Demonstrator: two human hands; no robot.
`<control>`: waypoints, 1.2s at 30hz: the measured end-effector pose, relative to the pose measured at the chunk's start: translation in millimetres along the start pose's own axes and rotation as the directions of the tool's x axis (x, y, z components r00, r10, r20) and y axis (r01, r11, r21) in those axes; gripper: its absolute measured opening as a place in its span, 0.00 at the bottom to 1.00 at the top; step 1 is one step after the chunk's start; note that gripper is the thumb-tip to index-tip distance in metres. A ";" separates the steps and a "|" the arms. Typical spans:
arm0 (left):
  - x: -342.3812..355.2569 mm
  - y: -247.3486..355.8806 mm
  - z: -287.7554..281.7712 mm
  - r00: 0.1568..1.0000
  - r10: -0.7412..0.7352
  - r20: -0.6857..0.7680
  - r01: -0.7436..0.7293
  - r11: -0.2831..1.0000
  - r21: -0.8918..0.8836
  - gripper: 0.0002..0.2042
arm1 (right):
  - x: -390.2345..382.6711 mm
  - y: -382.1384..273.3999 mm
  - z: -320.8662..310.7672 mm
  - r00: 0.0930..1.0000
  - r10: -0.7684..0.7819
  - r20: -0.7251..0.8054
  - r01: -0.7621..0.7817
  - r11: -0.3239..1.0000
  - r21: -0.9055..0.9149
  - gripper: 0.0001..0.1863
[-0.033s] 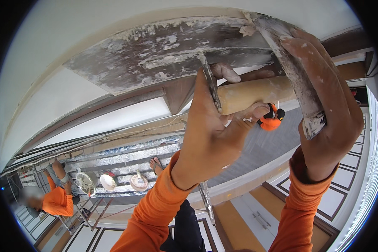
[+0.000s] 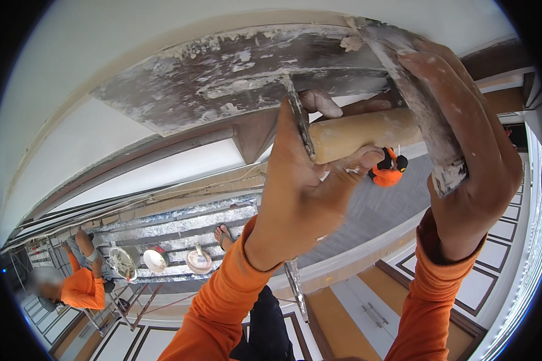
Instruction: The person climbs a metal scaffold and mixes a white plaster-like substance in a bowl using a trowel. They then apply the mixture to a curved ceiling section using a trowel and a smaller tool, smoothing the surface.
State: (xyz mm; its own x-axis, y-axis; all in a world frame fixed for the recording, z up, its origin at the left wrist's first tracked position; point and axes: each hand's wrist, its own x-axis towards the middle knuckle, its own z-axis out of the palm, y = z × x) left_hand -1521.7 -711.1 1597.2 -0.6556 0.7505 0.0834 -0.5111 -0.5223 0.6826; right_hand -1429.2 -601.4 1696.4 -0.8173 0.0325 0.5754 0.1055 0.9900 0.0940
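Note:
Overhead, a plastering trowel has its broad dark steel blade (image 2: 168, 81) smeared with white plaster and close to the pale ceiling surface. My left hand (image 2: 310, 186) is wrapped round its smooth wooden handle (image 2: 367, 133), thumb along the underside. At the blade's right end, my right hand (image 2: 473, 126) grips a long narrow flat tool (image 2: 418, 99) caked with plaster, seen nearly edge-on. Its upper end meets the trowel blade, beside a small lump of plaster (image 2: 351, 43). What kind of tool it is, I cannot tell.
Below left, a splattered plank platform (image 2: 174, 210) carries a bucket (image 2: 124, 260), a white-filled tub (image 2: 155, 260) and a round pan (image 2: 199, 260). A person in orange (image 2: 81, 289) sits at its left end. Another person (image 2: 386, 174) is far below on the grey floor (image 2: 355, 216).
Both hands and their tools have shifted very slightly to the left. The grips are the same.

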 end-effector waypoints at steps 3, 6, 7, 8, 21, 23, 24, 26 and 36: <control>3.8 3.9 -1.8 0.992 0.012 0.128 -0.025 0.995 0.099 0.24 | 3.9 1.4 -11.3 1.000 0.013 0.010 -0.013 1.000 0.019 0.30; 0.7 0.1 -0.4 0.995 0.020 0.096 -0.025 0.998 0.053 0.25 | 1.5 4.0 -13.9 0.999 0.024 0.036 -0.026 0.998 0.063 0.30; 0.0 -0.2 -1.4 0.998 0.024 0.066 -0.025 0.999 0.024 0.26 | -1.0 4.7 -11.9 0.999 0.029 0.038 -0.031 0.997 0.066 0.30; -0.2 -0.5 -2.4 0.999 0.029 0.036 -0.029 1.000 -0.004 0.27 | -3.2 5.6 -9.8 0.999 0.033 0.038 -0.035 0.997 0.069 0.30; 3.0 -2.3 -7.3 0.981 0.040 0.192 -0.073 0.983 0.170 0.21 | -9.5 -0.8 -19.7 0.999 -0.003 0.053 0.002 1.000 0.029 0.20; 1.9 -1.9 -6.4 0.982 0.049 0.182 -0.074 0.988 0.133 0.21 | -8.3 -1.4 -17.0 0.999 -0.024 0.038 0.023 0.999 0.026 0.19; 1.0 0.8 -4.8 0.984 0.041 0.171 -0.066 0.988 0.139 0.21 | -7.0 -1.8 -15.6 0.999 -0.029 0.038 0.028 0.999 0.017 0.19; 1.4 2.5 -3.4 0.984 0.048 0.171 -0.076 0.984 0.160 0.21 | -4.2 0.5 -11.4 0.998 -0.064 0.012 0.064 0.998 0.023 0.18; 2.5 6.1 -3.8 0.967 0.147 0.205 -0.204 0.935 0.289 0.19 | 15.1 -9.5 -3.6 0.998 -0.055 0.011 0.056 0.997 -0.047 0.19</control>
State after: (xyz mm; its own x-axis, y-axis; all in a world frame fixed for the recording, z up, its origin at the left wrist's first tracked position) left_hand -1528.6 -713.9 1598.8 -0.5954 0.7323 0.3305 -0.1834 -0.5244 0.8315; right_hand -1440.5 -610.8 1707.2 -0.8278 -0.0208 0.5606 0.0863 0.9827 0.1638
